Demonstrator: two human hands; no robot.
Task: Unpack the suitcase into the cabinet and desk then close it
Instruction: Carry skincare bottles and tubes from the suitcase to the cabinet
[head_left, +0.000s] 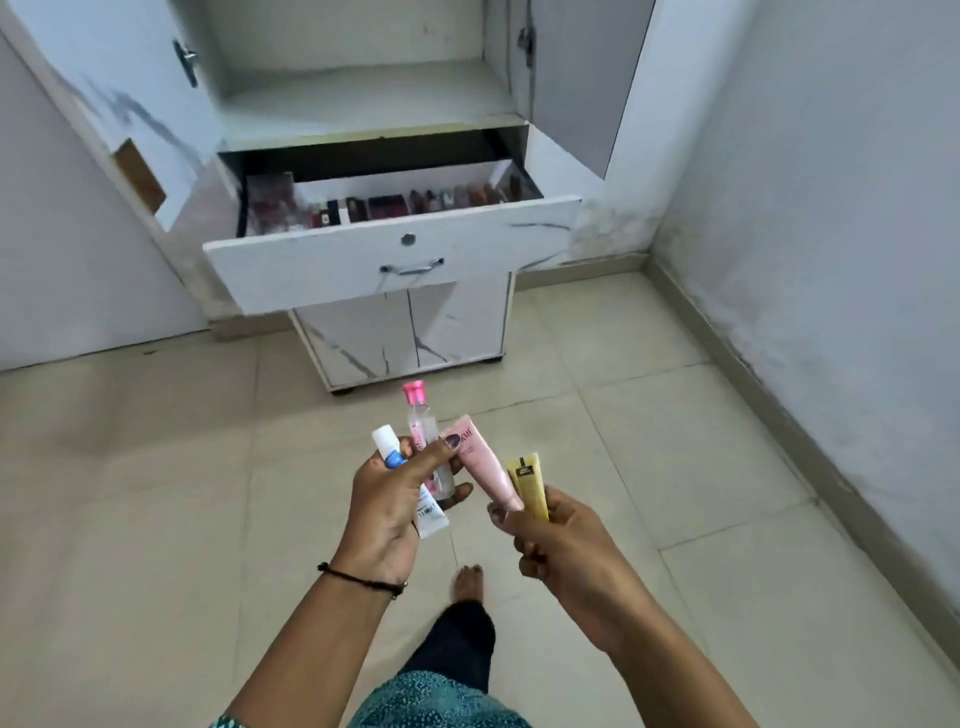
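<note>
My left grip (389, 504) is curled round two things at once: a white tube with a blue cap (430, 514) and a clear bottle with a pink cap (422, 431), both sticking up out of the fist. Its thumb tip reaches across and touches the top end of the pink tube (483, 462). My right grip (563, 545) pinches that tube by its lower end, with a yellow tube (531, 486) just beside it. Both grips are full and sit close together, with the forearms stretched forward and the palms turned inward toward each other.

I judge this to be the carrying step: toiletries out of the suitcase, on their way to storage. The suitcase itself is not in view.

Ahead of and above my grips, well apart from them, the drawer (389, 270) of the cabinet (363, 98) stands pulled out, with a row of small cosmetics (415, 201) along its inside. Below my grips are the tiled floor (156, 467) and my bare foot (468, 579), stepping forward.

Next I should close the gap, lift both grips over the drawer front and set the tubes and bottle down in free space without toppling that row. With two items per grip, I would release one at a time. Closing the suitcase comes later.
</note>
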